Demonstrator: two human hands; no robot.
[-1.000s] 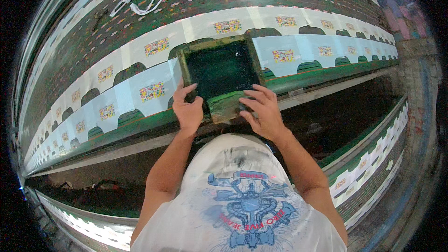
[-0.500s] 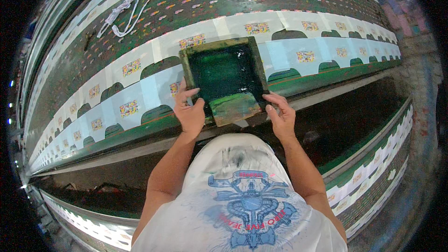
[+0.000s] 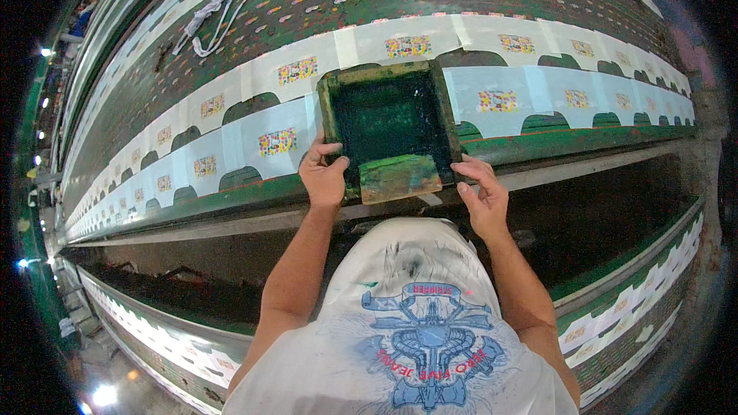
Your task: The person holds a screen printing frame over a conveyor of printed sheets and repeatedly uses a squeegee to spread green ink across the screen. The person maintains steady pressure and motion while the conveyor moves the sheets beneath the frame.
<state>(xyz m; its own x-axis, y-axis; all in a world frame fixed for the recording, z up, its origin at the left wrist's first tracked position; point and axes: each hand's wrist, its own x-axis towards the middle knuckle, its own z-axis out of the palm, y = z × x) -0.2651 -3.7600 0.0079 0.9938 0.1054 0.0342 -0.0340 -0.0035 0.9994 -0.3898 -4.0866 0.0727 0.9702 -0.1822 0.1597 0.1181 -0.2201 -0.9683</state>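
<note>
Both my hands hold a screen-printing frame (image 3: 332,119) by its near corners. It is a wooden rectangle with a dark green, wet-looking mesh (image 3: 388,119). A flat, paint-stained board (image 3: 400,178) lies across its near end. My left hand (image 3: 323,175) grips the left corner, thumb on top. Round the right corner, my right hand (image 3: 483,196) has its thumb and fingers bent. Under the frame runs a row of pale blue cut pieces (image 3: 473,81), and the frame hides part of it. Whether the frame rests on them or hovers just above is not clear.
Multicoloured prints (image 3: 498,101) mark the pieces on either side. A second row of white pieces (image 3: 361,46) lies beyond on the long green table (image 3: 523,134). A crumpled white cloth strip (image 3: 201,19) lies at far left. Another long table (image 3: 615,280) stands behind me across a dark gap.
The frame and both hands have shifted right along the row. A print that the frame's left side and my left hand partly covered now shows fully. My view has also turned slightly.
</note>
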